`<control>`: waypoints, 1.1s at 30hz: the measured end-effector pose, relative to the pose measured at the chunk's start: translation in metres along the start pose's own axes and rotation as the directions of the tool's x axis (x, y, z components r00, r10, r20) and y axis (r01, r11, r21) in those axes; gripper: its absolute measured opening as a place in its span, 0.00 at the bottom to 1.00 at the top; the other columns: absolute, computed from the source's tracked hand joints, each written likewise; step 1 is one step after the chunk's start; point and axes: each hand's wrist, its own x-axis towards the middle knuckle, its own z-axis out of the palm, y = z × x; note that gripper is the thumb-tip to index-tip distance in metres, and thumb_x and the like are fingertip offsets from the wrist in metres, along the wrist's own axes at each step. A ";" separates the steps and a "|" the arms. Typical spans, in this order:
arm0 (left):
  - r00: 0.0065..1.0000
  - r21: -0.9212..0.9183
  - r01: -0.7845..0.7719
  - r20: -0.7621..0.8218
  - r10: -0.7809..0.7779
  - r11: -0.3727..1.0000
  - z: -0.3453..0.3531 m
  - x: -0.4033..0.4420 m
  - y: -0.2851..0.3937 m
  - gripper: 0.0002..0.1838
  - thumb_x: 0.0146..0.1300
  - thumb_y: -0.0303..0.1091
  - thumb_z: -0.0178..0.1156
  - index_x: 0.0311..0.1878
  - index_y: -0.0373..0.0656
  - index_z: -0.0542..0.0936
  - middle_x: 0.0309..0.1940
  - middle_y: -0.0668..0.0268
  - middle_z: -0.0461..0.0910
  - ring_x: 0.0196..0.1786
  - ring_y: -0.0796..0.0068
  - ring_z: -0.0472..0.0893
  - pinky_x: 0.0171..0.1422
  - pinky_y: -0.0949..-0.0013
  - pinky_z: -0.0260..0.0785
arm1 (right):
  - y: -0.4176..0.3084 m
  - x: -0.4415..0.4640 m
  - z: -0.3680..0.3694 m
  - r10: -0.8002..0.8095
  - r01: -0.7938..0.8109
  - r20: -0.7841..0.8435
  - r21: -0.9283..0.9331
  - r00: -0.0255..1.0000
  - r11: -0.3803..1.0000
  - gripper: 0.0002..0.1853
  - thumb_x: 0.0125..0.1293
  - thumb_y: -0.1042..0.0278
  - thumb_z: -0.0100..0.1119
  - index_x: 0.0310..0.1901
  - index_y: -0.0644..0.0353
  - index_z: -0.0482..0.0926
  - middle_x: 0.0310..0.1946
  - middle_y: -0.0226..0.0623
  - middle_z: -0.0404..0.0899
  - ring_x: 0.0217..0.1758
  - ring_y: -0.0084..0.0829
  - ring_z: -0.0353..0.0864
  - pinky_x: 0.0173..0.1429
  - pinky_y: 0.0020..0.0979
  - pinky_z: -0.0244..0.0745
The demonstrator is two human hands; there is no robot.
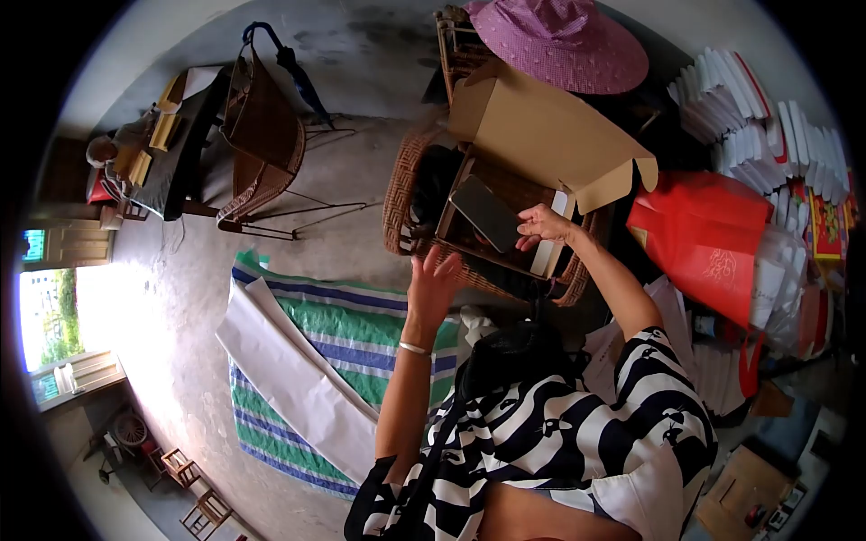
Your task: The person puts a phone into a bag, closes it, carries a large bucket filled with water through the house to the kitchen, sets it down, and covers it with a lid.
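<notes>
My right hand (543, 225) is closed on the near corner of a dark, flat, rectangular object (483, 214) that looks like a tablet or a thin case. It is held tilted over an open cardboard box (550, 135), whose lid flap stands up at the back. A white strip (551, 236) runs along the box's right side. The box rests on a wicker chair (403, 198). By the chair's front edge, my left hand (431, 287) is raised with its fingers apart and holds nothing. A bracelet circles the left wrist.
A striped woven sheet (343, 325) with a folded white sheet (289, 379) lies on the floor at left. Beyond stand a rattan chair (262, 144) and an umbrella (298, 77). A red bag (699, 234) and stacked white books (749, 135) are at right; a purple hat (564, 45) is behind.
</notes>
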 end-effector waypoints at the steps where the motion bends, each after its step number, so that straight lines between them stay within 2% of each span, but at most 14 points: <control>1: 0.999 0.092 0.041 -0.007 -0.040 0.995 -0.003 -0.009 -0.003 0.33 0.65 0.61 0.31 0.67 0.51 0.54 0.63 0.54 0.60 0.65 0.56 0.58 0.65 0.49 0.50 | 0.012 0.002 -0.010 0.046 -0.046 -0.060 0.001 0.997 0.999 0.14 0.62 0.74 0.54 0.46 0.74 0.71 0.34 0.41 0.76 0.33 0.31 0.81 0.36 0.28 0.80; 6: 0.993 0.270 0.115 -0.037 -0.109 0.956 -0.013 -0.040 -0.009 0.33 0.66 0.61 0.28 0.67 0.51 0.55 0.64 0.59 0.61 0.67 0.62 0.57 0.67 0.53 0.46 | 0.075 0.019 -0.047 0.167 -0.168 -0.200 0.010 0.965 0.986 0.11 0.61 0.80 0.50 0.44 0.75 0.72 0.34 0.44 0.77 0.30 0.34 0.81 0.32 0.30 0.81; 8: 0.994 0.453 0.105 -0.020 -0.107 0.885 -0.010 -0.051 -0.009 0.36 0.65 0.63 0.26 0.68 0.50 0.54 0.64 0.59 0.61 0.68 0.63 0.56 0.68 0.55 0.45 | 0.094 0.028 -0.048 0.222 -0.230 -0.274 0.004 0.936 0.973 0.10 0.60 0.81 0.49 0.43 0.75 0.72 0.30 0.45 0.76 0.29 0.34 0.81 0.30 0.31 0.80; 15: 0.956 0.731 0.079 0.138 -0.260 0.678 0.014 -0.064 -0.014 0.40 0.63 0.66 0.25 0.66 0.43 0.59 0.61 0.58 0.65 0.65 0.64 0.61 0.70 0.61 0.45 | 0.141 0.069 -0.055 0.334 -0.385 -0.254 -0.187 0.908 0.904 0.10 0.58 0.81 0.49 0.42 0.74 0.72 0.28 0.46 0.77 0.29 0.34 0.82 0.28 0.29 0.79; 20: 0.940 0.713 0.187 0.069 -0.333 0.676 0.022 -0.069 -0.010 0.41 0.63 0.66 0.30 0.61 0.36 0.64 0.59 0.56 0.66 0.64 0.66 0.62 0.69 0.68 0.49 | 0.170 0.095 -0.073 0.387 -0.462 -0.299 -0.247 0.872 0.851 0.15 0.58 0.81 0.45 0.49 0.74 0.69 0.37 0.50 0.75 0.30 0.37 0.82 0.28 0.32 0.79; 22: 0.941 0.730 0.167 0.082 -0.327 0.663 0.021 -0.070 -0.007 0.42 0.62 0.66 0.31 0.62 0.36 0.64 0.60 0.56 0.65 0.64 0.65 0.62 0.69 0.68 0.48 | 0.190 0.098 -0.074 0.258 -0.434 -0.482 -0.298 0.837 0.850 0.15 0.56 0.81 0.43 0.46 0.68 0.72 0.31 0.48 0.76 0.28 0.37 0.81 0.26 0.32 0.77; 25: 0.945 0.770 0.106 0.120 -0.306 0.629 0.024 -0.072 -0.003 0.42 0.61 0.67 0.32 0.62 0.36 0.64 0.60 0.55 0.65 0.65 0.65 0.61 0.70 0.67 0.46 | 0.187 0.093 -0.078 0.275 -0.498 -0.462 -0.481 0.844 0.721 0.11 0.52 0.79 0.45 0.37 0.66 0.74 0.23 0.44 0.75 0.25 0.35 0.79 0.23 0.33 0.74; 26: 0.944 0.789 0.069 0.145 -0.295 0.610 0.026 -0.074 -0.003 0.43 0.61 0.67 0.32 0.62 0.36 0.64 0.61 0.55 0.64 0.65 0.64 0.61 0.70 0.66 0.46 | 0.181 0.089 -0.083 0.160 -0.439 -0.457 -0.609 0.875 0.661 0.04 0.50 0.77 0.48 0.28 0.65 0.72 0.18 0.43 0.72 0.22 0.33 0.76 0.23 0.33 0.70; 27: 0.943 0.791 0.067 0.148 -0.297 0.609 0.025 -0.075 -0.003 0.43 0.61 0.67 0.32 0.62 0.36 0.64 0.61 0.55 0.64 0.65 0.64 0.61 0.70 0.66 0.46 | 0.171 0.084 -0.084 -0.307 -0.168 -0.343 -0.862 0.888 0.478 0.02 0.48 0.76 0.49 0.24 0.65 0.69 0.16 0.45 0.69 0.21 0.35 0.72 0.25 0.35 0.66; 28: 0.945 0.779 0.068 0.150 -0.291 0.624 0.024 -0.075 -0.004 0.43 0.61 0.68 0.32 0.62 0.35 0.63 0.61 0.55 0.64 0.66 0.64 0.60 0.70 0.66 0.45 | 0.130 0.073 -0.074 -0.432 -0.087 -0.378 -0.825 0.819 0.558 0.02 0.49 0.76 0.49 0.25 0.64 0.69 0.16 0.47 0.68 0.22 0.38 0.69 0.28 0.37 0.64; 29: 0.947 0.765 0.068 0.154 -0.284 0.640 0.023 -0.075 -0.005 0.43 0.61 0.68 0.32 0.62 0.35 0.63 0.61 0.55 0.63 0.66 0.64 0.60 0.70 0.66 0.45 | 0.085 0.064 -0.068 -0.394 -0.206 -0.454 -0.823 0.799 0.530 0.06 0.50 0.74 0.51 0.30 0.64 0.74 0.29 0.54 0.74 0.36 0.54 0.73 0.38 0.46 0.67; 30: 0.946 0.764 0.062 0.160 -0.282 0.642 0.022 -0.075 -0.006 0.43 0.61 0.68 0.32 0.62 0.35 0.63 0.61 0.55 0.63 0.66 0.64 0.60 0.70 0.66 0.45 | 0.042 0.045 -0.049 -0.734 -0.034 -0.386 -0.895 0.558 0.445 0.09 0.51 0.78 0.49 0.36 0.65 0.73 0.35 0.53 0.74 0.40 0.51 0.73 0.42 0.43 0.68; 31: 0.944 0.770 0.058 0.164 -0.285 0.635 0.023 -0.075 -0.006 0.44 0.60 0.69 0.32 0.62 0.36 0.63 0.61 0.55 0.64 0.65 0.65 0.61 0.70 0.66 0.45 | -0.007 0.026 -0.028 -0.868 -0.054 -0.321 -0.944 0.380 0.326 0.13 0.51 0.81 0.49 0.40 0.65 0.73 0.37 0.49 0.74 0.43 0.47 0.72 0.46 0.40 0.67; 33: 0.943 0.772 0.055 0.168 -0.287 0.633 0.029 -0.077 -0.006 0.45 0.59 0.70 0.31 0.62 0.36 0.63 0.61 0.56 0.65 0.64 0.65 0.62 0.69 0.66 0.46 | -0.083 -0.008 -0.017 -0.987 -0.152 -0.047 -0.988 0.154 0.023 0.15 0.52 0.80 0.50 0.44 0.64 0.73 0.38 0.43 0.74 0.45 0.43 0.72 0.50 0.40 0.67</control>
